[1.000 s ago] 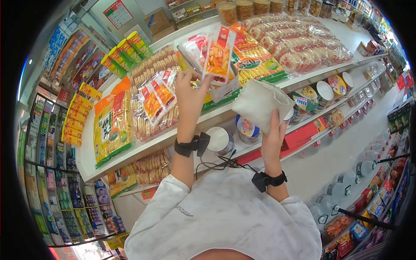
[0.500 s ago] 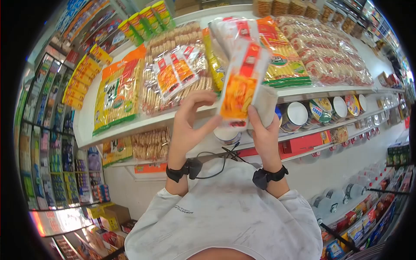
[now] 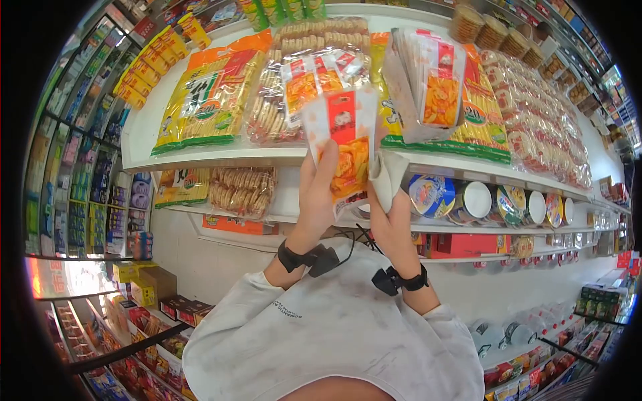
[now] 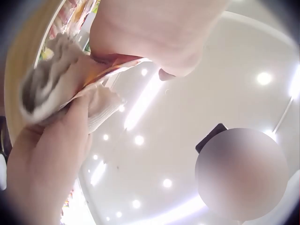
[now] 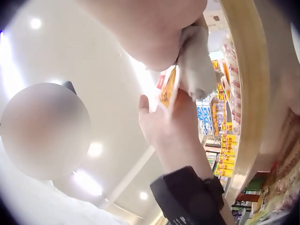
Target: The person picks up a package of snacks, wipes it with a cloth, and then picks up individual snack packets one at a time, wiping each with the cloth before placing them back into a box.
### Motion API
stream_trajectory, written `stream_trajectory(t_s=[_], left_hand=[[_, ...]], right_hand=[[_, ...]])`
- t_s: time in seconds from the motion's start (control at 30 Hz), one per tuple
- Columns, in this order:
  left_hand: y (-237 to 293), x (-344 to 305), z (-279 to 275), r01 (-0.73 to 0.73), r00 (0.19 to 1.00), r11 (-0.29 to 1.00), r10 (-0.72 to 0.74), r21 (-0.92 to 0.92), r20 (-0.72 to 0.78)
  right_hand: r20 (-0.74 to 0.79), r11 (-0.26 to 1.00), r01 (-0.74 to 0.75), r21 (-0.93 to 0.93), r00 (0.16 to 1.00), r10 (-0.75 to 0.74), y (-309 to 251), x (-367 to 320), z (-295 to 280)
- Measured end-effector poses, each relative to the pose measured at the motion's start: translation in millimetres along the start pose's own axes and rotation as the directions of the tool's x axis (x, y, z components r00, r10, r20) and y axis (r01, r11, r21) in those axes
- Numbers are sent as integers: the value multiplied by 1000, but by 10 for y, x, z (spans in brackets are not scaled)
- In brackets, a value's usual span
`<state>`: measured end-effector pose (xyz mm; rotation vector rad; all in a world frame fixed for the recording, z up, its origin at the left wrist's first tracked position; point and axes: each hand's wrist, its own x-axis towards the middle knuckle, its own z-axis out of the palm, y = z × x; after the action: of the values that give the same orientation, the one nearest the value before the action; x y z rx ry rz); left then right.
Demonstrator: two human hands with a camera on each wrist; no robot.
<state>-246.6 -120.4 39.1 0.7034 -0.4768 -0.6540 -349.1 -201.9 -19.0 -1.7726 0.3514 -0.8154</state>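
Note:
My left hand [image 3: 317,190] grips a snack packet [image 3: 352,157] by its left side, thumb across the front. The packet is white and red, with orange food pictured on it, and stands upright before the shelf edge. My right hand [image 3: 393,226] holds a folded white cloth [image 3: 388,179] against the packet's right edge. In the left wrist view the cloth [image 4: 54,79] bunches around the packet's side. From the right wrist, the left hand [image 5: 171,126] shows with its thumb on the packet [image 5: 168,86]; the right fingers are partly hidden behind the cloth.
A clear container of similar packets [image 3: 441,87] stands on the white shelf [image 3: 267,155]. Around it lie yellow bagged snacks [image 3: 210,100], wrapped biscuits [image 3: 271,127] and loose matching packets [image 3: 301,77]. Instant noodle tubs [image 3: 476,199] line the shelf below.
The packet has come away from the container and down towards my body. It passed the right hand, and the left hand now grips it. The cloth has moved left to the packet's edge.

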Motion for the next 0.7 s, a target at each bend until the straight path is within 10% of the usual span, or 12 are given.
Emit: stream_trajectory(t_s=[0.17, 0.27, 0.33, 0.4, 0.57, 0.7], left_hand=[[46, 89, -124, -92, 977, 989, 112, 116, -181], [92, 86, -14, 68, 996, 984, -56, 167, -72], [-23, 115, -36, -271, 946, 855, 153, 442, 284], [-33, 154, 9, -115, 948, 964, 35, 239, 317], [-134, 7, -15, -30, 868, 915, -175, 401, 465], [-216, -82, -90, 118, 951, 946, -194, 301, 239]], right_hand=[[-362, 965, -20, 263, 924, 118, -160, -124, 80], [109, 944, 314, -104, 947, -303, -114, 69, 35], [104, 893, 418, -168, 908, -405, -187, 154, 158], [9, 933, 331, -143, 943, -333, -176, 234, 180], [-135, 994, -37, 103, 990, 51, -327, 470, -48], [-98, 943, 273, -189, 950, -295, -342, 503, 38]])
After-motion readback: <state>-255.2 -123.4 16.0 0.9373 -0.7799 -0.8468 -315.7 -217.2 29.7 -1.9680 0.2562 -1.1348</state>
